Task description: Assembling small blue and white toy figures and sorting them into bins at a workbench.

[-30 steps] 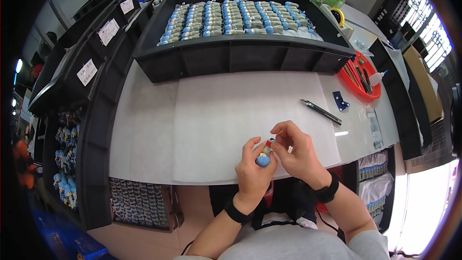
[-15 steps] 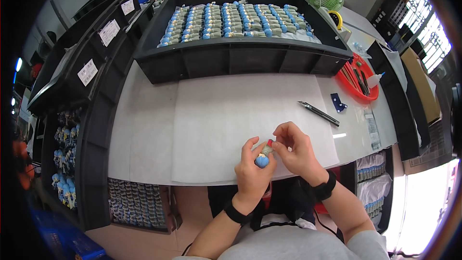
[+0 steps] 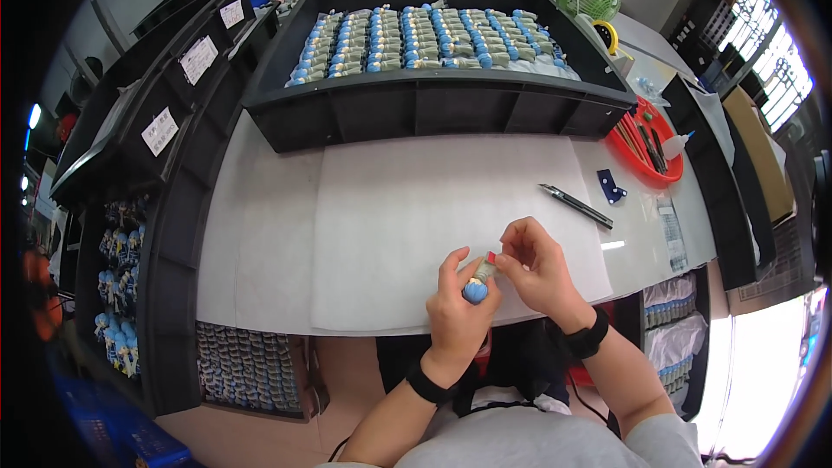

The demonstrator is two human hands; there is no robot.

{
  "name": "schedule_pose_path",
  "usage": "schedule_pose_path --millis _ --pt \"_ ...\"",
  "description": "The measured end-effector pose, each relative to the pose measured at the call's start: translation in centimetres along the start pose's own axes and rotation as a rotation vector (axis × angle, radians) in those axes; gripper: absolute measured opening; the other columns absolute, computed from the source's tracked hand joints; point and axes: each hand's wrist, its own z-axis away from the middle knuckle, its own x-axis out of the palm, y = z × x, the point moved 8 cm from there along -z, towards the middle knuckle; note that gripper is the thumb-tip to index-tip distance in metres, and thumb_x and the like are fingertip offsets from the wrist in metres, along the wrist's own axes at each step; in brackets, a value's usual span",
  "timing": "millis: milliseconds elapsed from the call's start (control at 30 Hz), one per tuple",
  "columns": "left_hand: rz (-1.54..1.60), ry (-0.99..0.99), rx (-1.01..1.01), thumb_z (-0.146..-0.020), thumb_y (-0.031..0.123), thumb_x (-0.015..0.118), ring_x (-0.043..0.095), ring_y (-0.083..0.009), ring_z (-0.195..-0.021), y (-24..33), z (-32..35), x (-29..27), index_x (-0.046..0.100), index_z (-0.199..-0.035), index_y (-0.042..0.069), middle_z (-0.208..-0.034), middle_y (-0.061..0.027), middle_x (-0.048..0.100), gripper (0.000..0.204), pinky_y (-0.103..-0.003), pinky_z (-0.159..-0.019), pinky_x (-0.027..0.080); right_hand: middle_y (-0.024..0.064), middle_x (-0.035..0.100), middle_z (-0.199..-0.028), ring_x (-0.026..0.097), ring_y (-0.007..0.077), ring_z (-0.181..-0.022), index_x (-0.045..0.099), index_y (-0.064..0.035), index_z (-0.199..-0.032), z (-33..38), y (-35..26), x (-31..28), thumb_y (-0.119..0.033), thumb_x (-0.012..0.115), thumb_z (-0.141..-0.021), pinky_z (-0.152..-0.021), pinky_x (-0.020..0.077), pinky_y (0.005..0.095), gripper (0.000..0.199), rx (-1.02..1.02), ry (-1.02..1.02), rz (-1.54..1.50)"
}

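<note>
Left hand (image 3: 457,305) wrapped around a small blue-headed figurine (image 3: 477,283), right hand (image 3: 535,267) pinching its red-tipped top end; both just above the near edge of the white mat (image 3: 407,217), well short of the black tray (image 3: 433,104).

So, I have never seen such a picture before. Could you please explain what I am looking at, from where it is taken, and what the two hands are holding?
The round, bent picture comes from a wide camera worn on a person's head, looking down at that person's own bare hands. No machine is here. The left hand holds a small figurine with a blue head; the right hand pinches its red-tipped upper end. Below is a white table. On it lie a utility knife, a small blue piece and a red tray of tools. Behind stands a black crate filled with rows of similar figurines.
</note>
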Motion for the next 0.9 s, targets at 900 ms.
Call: schedule_pose_path --millis 900 --pt "0.131 -0.151 -0.016 -0.075 0.001 0.063 0.065 -0.0248 -0.078 0.3 0.4 0.0 0.042 -0.115 0.003 -0.096 -0.0158 0.065 0.046 -0.029 -0.069 0.052 0.0036 0.055 -0.074 0.052 0.0071 -0.062 0.055 -0.0003 -0.11 1.9 -0.1 -2.0 -0.022 0.056 -0.088 -0.053 0.042 0.0214 0.031 0.287 -0.045 -0.019"
